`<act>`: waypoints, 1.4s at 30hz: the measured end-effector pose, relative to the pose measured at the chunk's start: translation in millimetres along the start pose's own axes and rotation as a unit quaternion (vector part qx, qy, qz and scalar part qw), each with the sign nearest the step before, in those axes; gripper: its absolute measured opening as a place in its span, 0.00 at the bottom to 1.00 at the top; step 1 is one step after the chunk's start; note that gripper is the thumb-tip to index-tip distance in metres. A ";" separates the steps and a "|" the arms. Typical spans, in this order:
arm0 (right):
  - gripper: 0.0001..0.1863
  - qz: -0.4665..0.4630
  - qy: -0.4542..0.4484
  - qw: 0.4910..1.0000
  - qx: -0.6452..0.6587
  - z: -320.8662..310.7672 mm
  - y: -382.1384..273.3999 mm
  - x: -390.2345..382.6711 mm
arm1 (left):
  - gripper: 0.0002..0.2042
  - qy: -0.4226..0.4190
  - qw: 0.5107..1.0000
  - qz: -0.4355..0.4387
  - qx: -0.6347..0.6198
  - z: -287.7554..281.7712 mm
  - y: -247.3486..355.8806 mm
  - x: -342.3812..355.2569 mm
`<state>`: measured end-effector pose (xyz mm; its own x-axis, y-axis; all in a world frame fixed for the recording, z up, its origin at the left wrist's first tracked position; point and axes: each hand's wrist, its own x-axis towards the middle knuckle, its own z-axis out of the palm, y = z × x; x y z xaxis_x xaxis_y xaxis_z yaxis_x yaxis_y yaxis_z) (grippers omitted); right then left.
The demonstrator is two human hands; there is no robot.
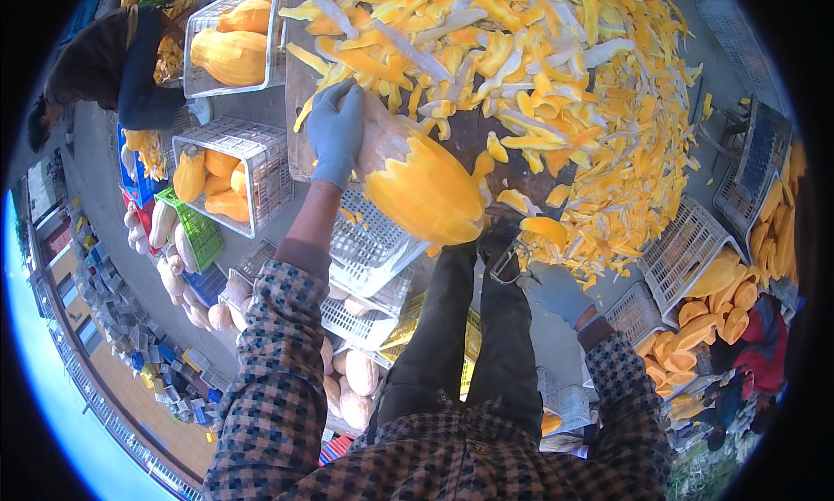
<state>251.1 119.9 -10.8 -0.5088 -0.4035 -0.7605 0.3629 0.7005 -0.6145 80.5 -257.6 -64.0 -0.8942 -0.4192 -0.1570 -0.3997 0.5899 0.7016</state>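
Note:
A large, long squash (426, 184) lies tilted on a dark board (300, 110). Its lower part is peeled to bright orange, while pale skin still covers the end under my left hand (336, 132). That hand wears a grey glove and is closed around this skin-covered end. Lower right, beside the squash's peeled end, my right hand (556, 293), also gloved, grips a metal-framed peeler (506, 265). The peeler stands apart from the squash. A big heap of orange and pale peelings (539, 93) covers the board's far side and spills down to the right.
White crates of peeled squash (230, 54) stand at the left, with a green crate (195, 236) beyond. Below the board are a white crate (369, 240) and unpeeled squash (356, 375). Orange squash pieces (695, 327) lie at the right. Another person (104, 62) bends at the upper left.

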 end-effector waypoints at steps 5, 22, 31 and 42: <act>0.17 -0.093 0.137 0.986 -0.031 -0.5 -80.0 31.4 | 0.19 0.008 0.999 0.010 0.036 0.1 13.8 2.0; 0.16 -0.041 0.126 0.982 0.137 50.6 -1.4 34.2 | 0.16 -0.019 0.997 0.010 -0.076 1.8 -11.7 2.9; 0.15 -0.013 0.111 0.973 0.200 96.2 20.0 33.1 | 0.17 -0.027 0.993 -0.009 -0.111 -0.5 -8.5 4.3; 0.17 -0.021 0.195 0.980 0.027 99.6 30.4 41.4 | 0.17 -0.033 0.987 -0.024 -0.153 -1.2 -14.1 13.0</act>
<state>318.8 65.9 -81.9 -0.7797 -0.1679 -0.6032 0.3715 0.6516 -0.6614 74.8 -272.2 -75.1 -0.8906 -0.3906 -0.2328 -0.3715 0.3300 0.8678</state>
